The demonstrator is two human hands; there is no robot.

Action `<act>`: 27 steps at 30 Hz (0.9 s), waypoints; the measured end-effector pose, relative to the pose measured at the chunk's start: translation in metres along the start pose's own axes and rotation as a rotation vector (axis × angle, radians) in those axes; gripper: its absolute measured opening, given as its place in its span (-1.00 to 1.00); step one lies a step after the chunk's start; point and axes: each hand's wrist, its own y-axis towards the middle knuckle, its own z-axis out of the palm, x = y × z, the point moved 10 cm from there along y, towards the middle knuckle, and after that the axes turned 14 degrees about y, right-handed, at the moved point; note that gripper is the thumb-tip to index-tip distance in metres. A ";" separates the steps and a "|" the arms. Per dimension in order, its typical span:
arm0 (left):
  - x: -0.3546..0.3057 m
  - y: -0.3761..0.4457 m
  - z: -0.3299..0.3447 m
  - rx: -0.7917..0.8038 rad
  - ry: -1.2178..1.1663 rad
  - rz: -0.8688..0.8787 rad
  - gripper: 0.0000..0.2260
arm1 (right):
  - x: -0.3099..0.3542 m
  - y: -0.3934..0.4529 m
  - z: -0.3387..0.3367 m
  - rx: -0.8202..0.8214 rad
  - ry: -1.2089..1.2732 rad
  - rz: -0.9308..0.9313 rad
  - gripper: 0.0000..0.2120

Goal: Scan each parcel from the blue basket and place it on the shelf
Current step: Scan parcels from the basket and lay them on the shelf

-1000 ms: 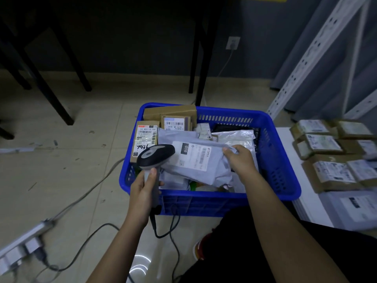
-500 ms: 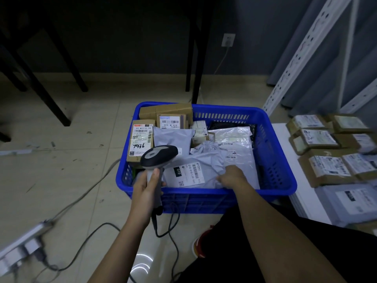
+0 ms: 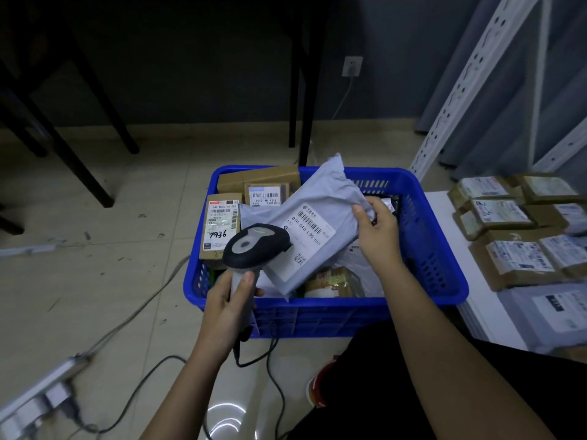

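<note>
A blue basket point(image 3: 438, 258) on the floor holds several cardboard boxes and plastic mailers. My right hand point(image 3: 379, 231) grips the right edge of a grey mailer parcel point(image 3: 317, 214) and holds it tilted above the basket, its barcode label facing up. My left hand point(image 3: 230, 304) grips the handle of a black and grey barcode scanner point(image 3: 254, 247), whose head sits just left of the parcel's label. A white shelf board point(image 3: 451, 249) at the right carries several labelled parcels point(image 3: 514, 258).
A brown box marked 7936 point(image 3: 220, 225) stands at the basket's left side. The scanner cable point(image 3: 273, 360) trails over the floor near a power strip point(image 3: 38, 398). Black table legs point(image 3: 301, 90) stand behind the basket, and a white shelf upright point(image 3: 460, 84) rises at the right.
My right hand has lifted the grey mailer out of the basket's pile and turned its label upward. The scanner in my left hand has stayed near the basket's front left.
</note>
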 end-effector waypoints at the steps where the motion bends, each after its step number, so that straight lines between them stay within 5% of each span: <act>1: -0.001 0.000 0.000 0.006 0.004 0.017 -0.54 | -0.007 0.003 0.001 0.022 -0.016 0.022 -0.91; 6: -0.003 -0.003 0.004 0.068 0.051 0.052 -0.54 | -0.057 0.007 0.011 0.180 -0.153 0.165 -0.91; 12: -0.006 -0.008 0.000 0.189 0.175 0.073 -0.80 | -0.078 0.008 0.008 0.147 -0.221 0.210 -0.74; 27: -0.053 0.001 -0.013 0.328 0.346 0.218 -0.66 | -0.069 0.002 0.009 0.183 -0.191 0.180 -0.80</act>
